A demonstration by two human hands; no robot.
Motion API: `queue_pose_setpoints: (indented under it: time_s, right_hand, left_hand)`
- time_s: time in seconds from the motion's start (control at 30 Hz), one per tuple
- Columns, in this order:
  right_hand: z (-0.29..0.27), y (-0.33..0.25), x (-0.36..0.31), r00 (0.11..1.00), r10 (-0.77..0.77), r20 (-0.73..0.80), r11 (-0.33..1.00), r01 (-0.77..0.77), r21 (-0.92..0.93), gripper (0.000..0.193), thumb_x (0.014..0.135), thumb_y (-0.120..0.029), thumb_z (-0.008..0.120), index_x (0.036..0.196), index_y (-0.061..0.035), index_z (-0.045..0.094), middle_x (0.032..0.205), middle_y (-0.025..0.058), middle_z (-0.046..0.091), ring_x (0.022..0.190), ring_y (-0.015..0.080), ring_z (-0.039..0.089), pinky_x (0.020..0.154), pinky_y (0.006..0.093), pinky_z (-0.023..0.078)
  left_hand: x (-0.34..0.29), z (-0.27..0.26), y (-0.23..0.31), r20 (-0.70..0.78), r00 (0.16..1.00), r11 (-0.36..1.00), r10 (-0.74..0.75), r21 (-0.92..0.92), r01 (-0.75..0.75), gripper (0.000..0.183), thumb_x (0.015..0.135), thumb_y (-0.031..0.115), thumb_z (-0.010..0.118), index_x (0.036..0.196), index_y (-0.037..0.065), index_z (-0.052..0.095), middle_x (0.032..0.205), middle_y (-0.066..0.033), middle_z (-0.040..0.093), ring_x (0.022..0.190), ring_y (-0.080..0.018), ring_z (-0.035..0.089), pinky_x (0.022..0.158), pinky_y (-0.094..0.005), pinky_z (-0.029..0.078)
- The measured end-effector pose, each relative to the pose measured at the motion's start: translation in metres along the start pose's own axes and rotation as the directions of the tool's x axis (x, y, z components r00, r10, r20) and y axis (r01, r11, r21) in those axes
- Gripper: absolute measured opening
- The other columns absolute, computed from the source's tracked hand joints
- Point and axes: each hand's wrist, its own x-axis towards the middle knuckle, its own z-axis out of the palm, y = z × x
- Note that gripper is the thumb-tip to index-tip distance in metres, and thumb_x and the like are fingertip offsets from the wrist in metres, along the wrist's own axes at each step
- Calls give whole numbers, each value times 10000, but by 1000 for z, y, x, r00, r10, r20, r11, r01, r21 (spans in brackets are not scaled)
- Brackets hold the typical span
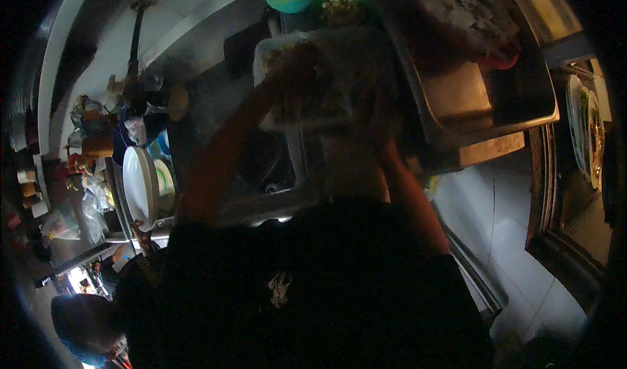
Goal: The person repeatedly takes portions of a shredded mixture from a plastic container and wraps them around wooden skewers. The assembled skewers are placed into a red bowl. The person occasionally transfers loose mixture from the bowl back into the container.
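Note:
A pale rectangular tub (271, 49) lies in front of me in dim light, with a rumpled, light-coloured mass inside that I cannot make out. My left hand (302, 65) reaches over its left side and into it. Shadow and blur hide those fingers. At the tub's right front corner is my right hand (377, 115), its fingers also lost in the dark. Whether either hand holds anything cannot be seen. Just beyond the tub stand a green bowl (369, 10) of small whitish pieces and a turquoise bowl (294, 0) with a yellow inside.
On the right is a metal basin (450, 98) with a large greyish bundle (467, 10) at its far end. White plates (138, 186) stand at the left, near another person's hand (141, 235). Plastic bags (95, 202) hang farther left. More plates (584, 130) are at the far right.

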Motion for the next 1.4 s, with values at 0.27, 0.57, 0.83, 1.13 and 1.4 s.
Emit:
queue_pose_setpoints:
  time_s: [0.27,0.57,0.83,1.13,1.4]
  right_hand:
    - [-5,-5,9,1000,-10,-17,999,11,31,188,851,-206,546,935,-40,575,786,131,561,704,280,542,664,354,453]
    - [-17,-12,29,933,295,206,865,-353,357,195,860,-236,557,839,-42,567,708,109,530,653,213,514,603,321,418]
    - [-74,-49,10,819,259,512,713,-520,470,209,861,-218,558,781,-26,534,654,78,560,591,170,535,564,321,433]
    - [-125,-113,20,822,55,567,890,-297,345,147,844,-121,553,828,16,604,674,97,605,549,159,579,493,283,465]
    - [-124,-82,4,574,-24,818,560,-671,487,119,856,-96,543,926,-11,586,744,93,622,569,100,560,493,239,440]
  left_hand:
    - [-24,21,31,69,998,1000,-4,25,2,327,784,167,565,1080,31,537,1062,-156,569,875,-253,588,756,-378,480]
    - [-42,7,-2,32,997,737,-66,-673,70,362,790,140,556,1135,44,504,1081,-141,562,860,-223,588,738,-356,487]
    - [-78,5,-2,-9,978,184,-207,-983,30,523,787,21,562,1271,69,369,1120,-92,529,938,-176,563,723,-308,509]
    - [-80,2,-12,-170,887,108,-430,-985,-136,416,832,55,584,1213,-13,433,1132,-128,522,979,-218,559,818,-367,527]
    - [-111,-19,16,-295,773,209,-562,-955,-212,353,853,40,544,1195,-16,476,1124,-144,541,960,-230,575,831,-357,521]
